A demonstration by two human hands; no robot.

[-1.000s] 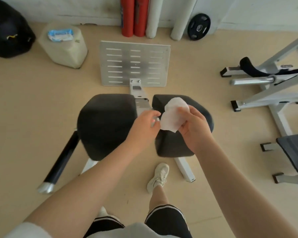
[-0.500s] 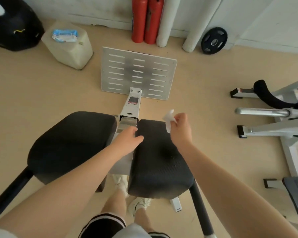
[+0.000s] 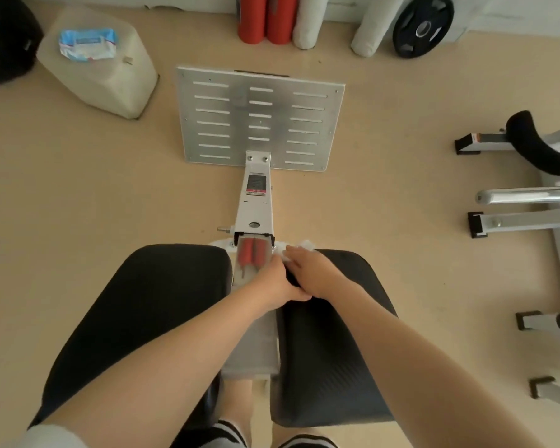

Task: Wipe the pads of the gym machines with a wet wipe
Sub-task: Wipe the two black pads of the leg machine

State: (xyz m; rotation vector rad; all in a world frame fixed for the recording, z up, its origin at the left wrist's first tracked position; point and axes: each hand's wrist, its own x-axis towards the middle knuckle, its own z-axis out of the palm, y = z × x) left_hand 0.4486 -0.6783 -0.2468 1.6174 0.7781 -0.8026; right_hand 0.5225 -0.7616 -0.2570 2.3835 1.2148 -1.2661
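Head view, the only one: right hand [image 3: 317, 276] laid on the far inner corner of the right pad [image 3: 330, 360], fingers pressed flat over the wet wipe [image 3: 299, 248], of which only a crumpled white edge peeks out just beyond the fingertips. Left hand [image 3: 272, 286] touching the right at the thumb side, curled over the pad's inner edge beside the grey centre frame [image 3: 254, 347]; whether closed on the edge or merely resting, cannot tell. Left pad [image 3: 149, 312] well apart from the grip, across the frame, apparently not yet wiped. Risks, as judgement: wipe bunched small under the palm, so likely to smear only a narrow strip and miss the pad's near end and outer side; wipe close to the gap where red rods [image 3: 253, 253] sit in the frame, so a push toward that side could snag or drop it into the slot; fingers of the left hand near the same metal edges, open to a pinch or scrape; pad possibly swivelling under pressure if not steadied. Writing: a label with a dark panel and red band on the white beam [image 3: 256, 202] beyond the grip, text too small to read; a blue-and-white wipes packet [image 3: 86, 43] on a pale container [image 3: 110, 79] far off to the left, printing not legible; footplate [image 3: 259, 121] bare of markings.
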